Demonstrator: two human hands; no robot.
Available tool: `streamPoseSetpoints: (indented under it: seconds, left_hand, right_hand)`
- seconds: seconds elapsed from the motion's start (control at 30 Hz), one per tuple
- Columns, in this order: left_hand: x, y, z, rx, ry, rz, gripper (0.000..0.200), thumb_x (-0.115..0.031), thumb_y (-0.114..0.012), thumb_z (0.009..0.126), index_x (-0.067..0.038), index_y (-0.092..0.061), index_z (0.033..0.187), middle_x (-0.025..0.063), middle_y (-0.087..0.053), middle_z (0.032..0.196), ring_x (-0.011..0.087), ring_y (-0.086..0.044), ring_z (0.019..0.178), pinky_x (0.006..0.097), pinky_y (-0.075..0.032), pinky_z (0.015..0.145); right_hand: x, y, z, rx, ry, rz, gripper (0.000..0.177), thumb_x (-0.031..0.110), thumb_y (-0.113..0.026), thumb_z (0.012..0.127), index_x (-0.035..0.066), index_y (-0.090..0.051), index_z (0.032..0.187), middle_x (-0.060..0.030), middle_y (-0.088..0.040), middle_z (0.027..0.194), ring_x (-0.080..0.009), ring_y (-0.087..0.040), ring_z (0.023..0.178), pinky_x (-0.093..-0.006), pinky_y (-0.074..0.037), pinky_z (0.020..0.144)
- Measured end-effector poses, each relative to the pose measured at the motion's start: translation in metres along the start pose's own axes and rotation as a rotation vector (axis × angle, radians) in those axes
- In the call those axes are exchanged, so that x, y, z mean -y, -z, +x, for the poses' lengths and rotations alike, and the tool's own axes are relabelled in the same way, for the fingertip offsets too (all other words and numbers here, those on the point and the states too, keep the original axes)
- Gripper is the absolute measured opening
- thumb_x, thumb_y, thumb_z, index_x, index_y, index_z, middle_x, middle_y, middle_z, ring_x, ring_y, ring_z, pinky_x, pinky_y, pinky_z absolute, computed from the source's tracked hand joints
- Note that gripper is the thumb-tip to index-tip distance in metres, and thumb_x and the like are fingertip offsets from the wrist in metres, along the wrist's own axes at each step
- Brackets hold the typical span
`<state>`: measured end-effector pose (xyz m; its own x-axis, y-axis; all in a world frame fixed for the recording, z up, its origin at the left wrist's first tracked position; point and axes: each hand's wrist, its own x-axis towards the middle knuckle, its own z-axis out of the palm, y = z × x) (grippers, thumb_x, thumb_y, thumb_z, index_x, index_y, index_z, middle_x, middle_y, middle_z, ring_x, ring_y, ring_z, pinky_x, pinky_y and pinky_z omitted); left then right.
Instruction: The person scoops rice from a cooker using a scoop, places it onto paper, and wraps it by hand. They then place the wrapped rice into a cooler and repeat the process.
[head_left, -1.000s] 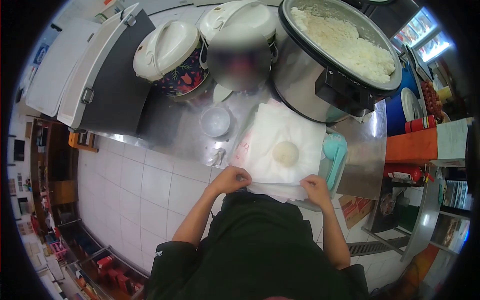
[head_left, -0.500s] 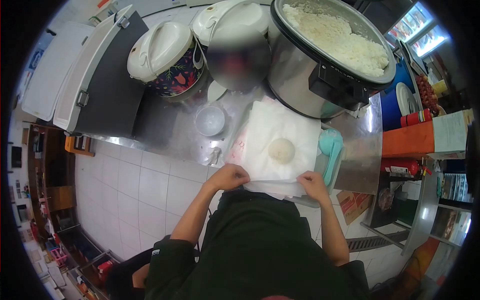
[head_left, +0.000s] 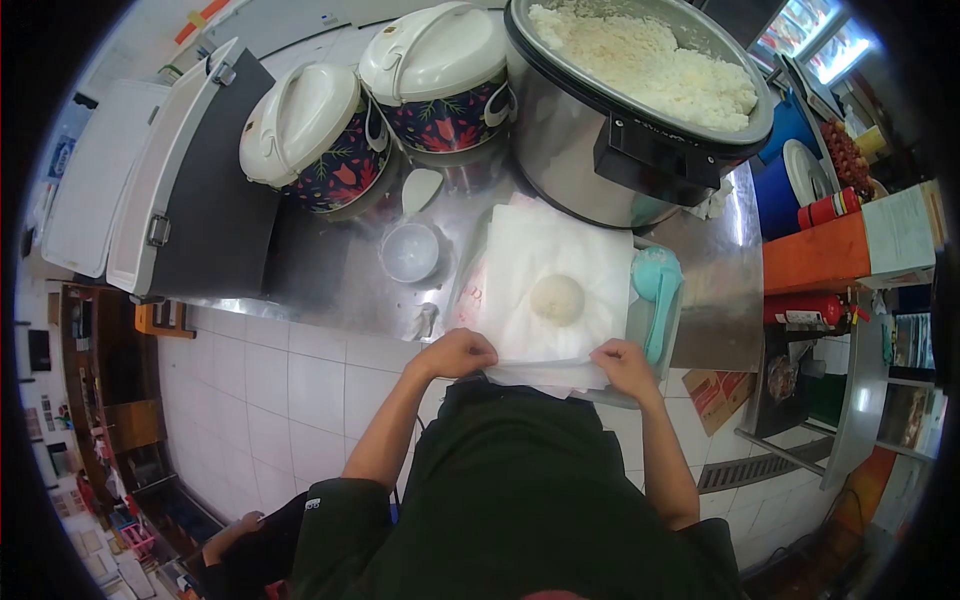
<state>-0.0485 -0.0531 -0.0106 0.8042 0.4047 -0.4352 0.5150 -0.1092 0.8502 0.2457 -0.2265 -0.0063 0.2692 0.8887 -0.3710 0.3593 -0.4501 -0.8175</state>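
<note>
A rounded mound of white rice [head_left: 557, 301] sits on the stacked white paper sheets [head_left: 510, 250] in front of me. At the near left corner, my left hand [head_left: 459, 352] pinches the folded edge of the top paper sheet. My right hand [head_left: 626, 366] grips the same edge near its right corner, thumb and fingers closed. The stack lies in a shallow pale tray [head_left: 672, 338]. A turquoise rice scoop [head_left: 655, 290] rests in that tray to the right of the paper, above my right hand.
A large steel cooker [head_left: 570, 160] full of rice stands behind the paper. Two flowered rice pots [head_left: 335, 165] [head_left: 440, 105] and an open cooler box [head_left: 215, 190] stand left. A small translucent bowl [head_left: 409, 252] and white paddle [head_left: 422, 190] lie on the steel table [head_left: 330, 260].
The view has shifted slightly, so the cookers and table sit a little further left. Both hands keep their hold on the paper edge. Another person's arm shows more at lower left.
</note>
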Motion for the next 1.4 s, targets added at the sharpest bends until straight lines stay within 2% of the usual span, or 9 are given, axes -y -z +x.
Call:
streamPoseSetpoints:
  seconds: [0.17, 0.23, 0.57, 0.87, 0.93, 1.07, 1.17, 1.23, 1.4]
  left_hand:
    - [-0.002, 0.004, 0.004, 0.062, 0.007, 0.028, 0.023, -0.023, -0.068, 0.081, -0.002, -0.073, 0.091, 0.0137, -0.071, 0.087, 0.0246, -0.067, 0.082, 0.0341, -0.05, 0.077]
    - [-0.011, 0.005, 0.003, 0.075, -0.016, 0.116, 0.015, -0.013, -0.07, 0.082, -0.002, -0.072, 0.092, 0.01, -0.07, 0.086, 0.0176, -0.065, 0.08, 0.0299, -0.051, 0.077]
    - [-0.004, 0.003, 0.007, 0.079, 0.038, 0.101, 0.014, -0.012, -0.071, 0.081, -0.001, -0.072, 0.09, 0.0105, -0.07, 0.087, 0.019, -0.065, 0.08, 0.0307, -0.05, 0.076]
    - [0.003, -0.002, 0.01, 0.049, 0.007, 0.171, 0.023, -0.026, -0.068, 0.079, -0.004, -0.072, 0.086, 0.0135, -0.07, 0.085, 0.0288, -0.066, 0.08, 0.0366, -0.05, 0.073]
    - [-0.003, -0.005, 0.007, -0.016, 0.012, 0.187, 0.016, -0.015, -0.07, 0.081, 0.0, -0.069, 0.086, 0.0106, -0.068, 0.084, 0.0205, -0.064, 0.077, 0.0322, -0.05, 0.071]
    - [-0.011, -0.014, -0.002, -0.184, -0.05, 0.108, 0.015, -0.015, -0.068, 0.083, 0.0, -0.067, 0.087, 0.0109, -0.066, 0.082, 0.0213, -0.062, 0.073, 0.0331, -0.049, 0.068]
    - [-0.021, -0.016, -0.006, -0.298, -0.066, 0.147, 0.014, -0.016, -0.067, 0.085, -0.002, -0.066, 0.09, 0.011, -0.065, 0.084, 0.023, -0.061, 0.075, 0.0329, -0.048, 0.067]
    - [-0.031, -0.013, -0.011, -0.437, -0.162, 0.253, 0.012, -0.014, -0.068, 0.084, -0.005, -0.066, 0.092, 0.0096, -0.065, 0.086, 0.0257, -0.06, 0.081, 0.0345, -0.048, 0.071]
    - [-0.039, -0.011, -0.014, -0.489, -0.391, 0.31, 0.012, -0.012, -0.071, 0.076, -0.009, -0.067, 0.088, 0.0054, -0.065, 0.098, 0.0278, -0.056, 0.095, 0.0391, -0.043, 0.086]
  right_hand:
    - [0.0, 0.0, -0.001, 0.01, 0.043, -0.031, 0.022, 0.019, -0.068, 0.079, -0.003, -0.07, 0.085, -0.0135, -0.069, 0.081, -0.022, -0.066, 0.075, -0.0318, -0.05, 0.07]
    - [-0.003, -0.001, 0.0, 0.004, 0.06, -0.017, 0.022, 0.019, -0.068, 0.079, -0.002, -0.07, 0.085, -0.0138, -0.069, 0.082, -0.0228, -0.066, 0.075, -0.0321, -0.05, 0.07]
    - [-0.007, -0.001, 0.001, 0.027, 0.068, 0.003, 0.022, 0.018, -0.067, 0.08, -0.003, -0.07, 0.086, -0.014, -0.069, 0.081, -0.0224, -0.066, 0.076, -0.0323, -0.05, 0.071]
    - [-0.006, 0.001, 0.0, 0.037, 0.087, 0.028, 0.02, 0.018, -0.068, 0.08, -0.002, -0.07, 0.084, -0.0123, -0.069, 0.081, -0.0207, -0.065, 0.076, -0.0321, -0.049, 0.07]
    - [-0.003, 0.002, 0.0, 0.076, 0.092, 0.001, 0.021, 0.019, -0.069, 0.08, 0.0, -0.07, 0.09, -0.0108, -0.068, 0.083, -0.0188, -0.064, 0.078, -0.0307, -0.048, 0.069]
    - [0.033, 0.004, -0.012, -0.001, 0.16, -0.056, 0.026, 0.021, -0.072, 0.078, 0.004, -0.069, 0.098, -0.0079, -0.067, 0.088, -0.0201, -0.062, 0.085, -0.032, -0.046, 0.076]
    - [0.048, 0.001, -0.015, 0.01, 0.296, -0.322, 0.026, 0.021, -0.072, 0.078, 0.009, -0.068, 0.1, -0.0059, -0.065, 0.092, -0.0239, -0.059, 0.09, -0.0352, -0.042, 0.08]
    - [0.046, 0.0, -0.014, 0.016, 0.347, -0.4, 0.018, 0.018, -0.069, 0.078, 0.012, -0.067, 0.095, -0.0057, -0.063, 0.09, -0.0269, -0.057, 0.092, -0.0382, -0.039, 0.082]
    - [0.024, 0.014, -0.018, -0.063, 0.432, -0.454, 0.013, 0.013, -0.067, 0.077, 0.012, -0.066, 0.089, -0.0055, -0.06, 0.087, -0.0266, -0.056, 0.088, -0.0378, -0.04, 0.08]
